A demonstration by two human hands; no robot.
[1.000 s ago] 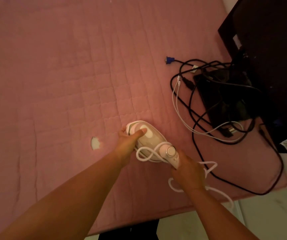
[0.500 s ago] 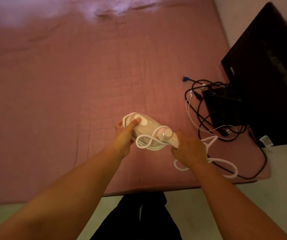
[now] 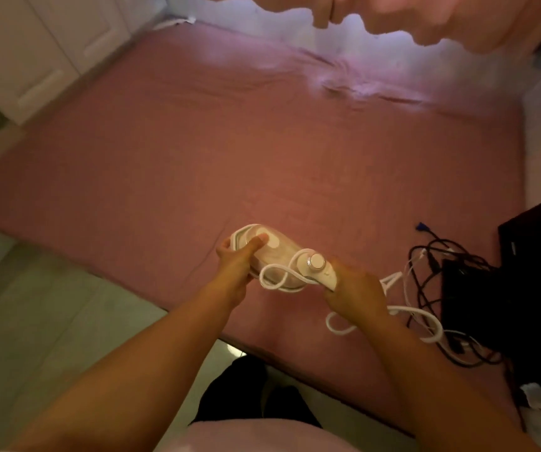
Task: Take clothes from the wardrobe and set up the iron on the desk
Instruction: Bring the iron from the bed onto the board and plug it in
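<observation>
Gripping the white iron (image 3: 272,256) above the pink bed (image 3: 197,164): left hand (image 3: 236,265) curled round its front end, right hand (image 3: 355,288) clasping its handle; white cord (image 3: 403,316) trails onto the bed.

A pink quilted cover (image 3: 230,164) lay spread flat. At its right side lay a tangle of black cables (image 3: 432,272), a blue connector (image 3: 421,227) just beyond it, beside a dark object (image 3: 536,288). White cabinet doors (image 3: 34,44) stood at upper left.

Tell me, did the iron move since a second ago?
Yes. The iron, gripped by the left hand and right hand, has come toward the near edge of the pink bed and away from the black cables.
</observation>
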